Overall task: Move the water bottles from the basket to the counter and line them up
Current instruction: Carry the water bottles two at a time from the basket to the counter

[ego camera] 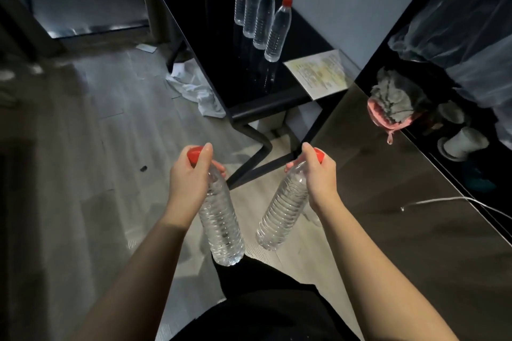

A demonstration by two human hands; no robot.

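- The left grip point(191, 174) is closed round the neck of a clear ribbed plastic water bottle point(221, 224), just below its red cap.
- This bottle hangs nearly upright over the pale wood-look floor point(97, 133), with its base close to the person's dark clothing.
- The right grip point(318, 174) is clasped on the neck of a second clear plastic water bottle point(285, 210), also red-capped. It is tilted, with its base leaning toward the first.
- The two held bottles are near each other but apart.
- Four more clear red-capped bottles point(263, 16) stand upright in a close diagonal row on the glossy black table point(210, 36), well apart from both grips.
- A printed sheet of paper point(318, 73) lies at the table's near corner, beside the nearest bottle of the row.
- A crumpled white cloth point(194, 88) lies on the floor against the table's left edge.
- On the right, a thin white cable point(457, 199) runs across a shiny brown surface point(388, 230).
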